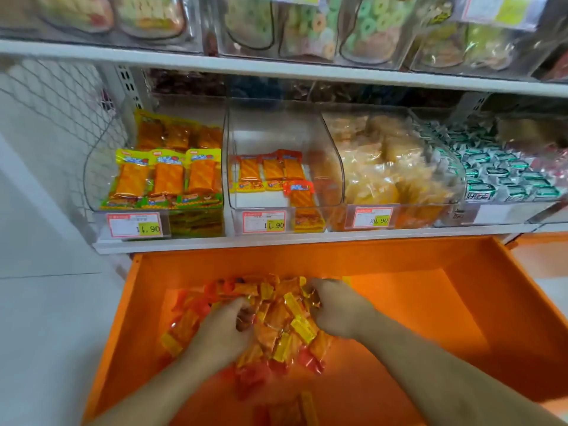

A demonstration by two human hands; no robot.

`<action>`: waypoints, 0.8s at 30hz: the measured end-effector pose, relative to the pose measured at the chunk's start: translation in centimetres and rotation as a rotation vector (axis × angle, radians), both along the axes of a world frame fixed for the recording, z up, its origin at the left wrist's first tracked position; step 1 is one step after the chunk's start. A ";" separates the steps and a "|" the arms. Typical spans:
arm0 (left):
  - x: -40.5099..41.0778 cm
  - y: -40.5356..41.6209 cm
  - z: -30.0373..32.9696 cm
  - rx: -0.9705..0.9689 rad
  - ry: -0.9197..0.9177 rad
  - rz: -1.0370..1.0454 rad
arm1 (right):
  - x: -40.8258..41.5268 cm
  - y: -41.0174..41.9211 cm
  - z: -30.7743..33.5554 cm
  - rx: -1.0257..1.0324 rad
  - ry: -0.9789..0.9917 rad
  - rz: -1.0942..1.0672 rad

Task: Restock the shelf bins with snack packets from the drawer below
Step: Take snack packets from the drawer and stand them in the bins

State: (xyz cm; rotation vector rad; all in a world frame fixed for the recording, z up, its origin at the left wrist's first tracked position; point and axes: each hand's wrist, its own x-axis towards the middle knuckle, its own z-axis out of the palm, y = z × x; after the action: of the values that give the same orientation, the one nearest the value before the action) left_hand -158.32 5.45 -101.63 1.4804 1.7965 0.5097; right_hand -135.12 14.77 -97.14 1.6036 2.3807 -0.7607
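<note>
An orange drawer (491, 302) stands pulled out below the shelf, with a heap of red, orange and yellow snack packets (276, 327) in its middle. My left hand (221, 330) digs into the left side of the heap, fingers curled around packets. My right hand (335, 305) grips packets at the heap's right side. Above, a clear shelf bin (261, 130) holds only a few red-topped packets (270, 172) of the same kind. The bin to its left (92, 167) is filled with green-topped packets (166, 176).
Further right stand a bin of pale yellow snacks (387, 167) and a bin of green-and-white wrapped sweets (498, 176). Price tags (264, 222) line the bin fronts. An upper shelf (276, 69) carries more clear bins. A white wall and wire mesh (46, 96) lie left.
</note>
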 end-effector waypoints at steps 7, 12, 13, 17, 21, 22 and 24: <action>-5.1 -0.9 -10.4 -0.155 0.185 0.084 | -3.0 0.9 -9.5 -0.084 -0.136 0.100; -5.5 0.6 -12.9 -0.273 0.175 0.071 | -5.6 1.4 -14.9 0.040 -0.223 0.336; -5.5 0.8 -13.5 -0.283 0.177 0.075 | -5.8 1.4 -15.3 0.042 -0.248 0.347; -5.3 0.8 -15.0 -0.284 0.183 0.083 | -6.3 1.1 -16.3 0.084 -0.306 0.335; -5.4 0.7 -14.9 -0.283 0.115 0.142 | -6.4 1.1 -16.6 0.078 -0.312 0.299; -5.6 0.6 -14.7 -0.278 0.110 0.138 | -6.2 1.2 -16.7 0.053 -0.298 0.268; -5.8 0.4 -14.3 -0.255 0.095 0.137 | -5.9 1.5 -16.9 -0.014 -0.248 0.169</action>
State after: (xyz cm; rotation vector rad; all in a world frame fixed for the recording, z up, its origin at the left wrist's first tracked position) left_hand -164.14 5.87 -115.90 1.2311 1.9657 0.2675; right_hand -140.99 16.22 -114.04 1.3785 2.2890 -0.5124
